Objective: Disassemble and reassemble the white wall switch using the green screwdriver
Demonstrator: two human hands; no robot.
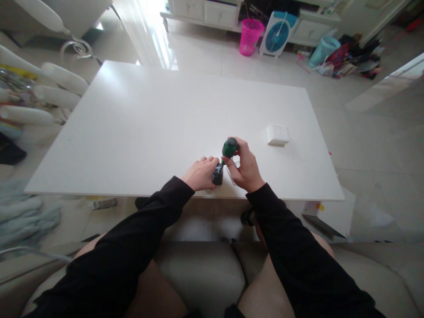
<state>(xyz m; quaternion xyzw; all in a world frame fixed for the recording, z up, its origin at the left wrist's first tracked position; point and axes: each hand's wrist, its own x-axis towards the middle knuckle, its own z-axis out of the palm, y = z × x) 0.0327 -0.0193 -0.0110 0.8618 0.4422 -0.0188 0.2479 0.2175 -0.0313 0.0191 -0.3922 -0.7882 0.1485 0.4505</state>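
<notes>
My right hand is closed around the handle of a green and black screwdriver. The shaft slants down to a small dark block-like piece close to the table's front edge; whether its tip touches the piece I cannot tell. My left hand grips that dark piece from the left side, with the fingers over its far end. Something flat and pale with a thin outline lies partly hidden beneath my right hand. A white socket box sits on the table to the right.
The white table spreads out before me, its front edge just short of my wrists. A pink basket and a blue fan stand on the floor beyond. White chair parts crowd the left side.
</notes>
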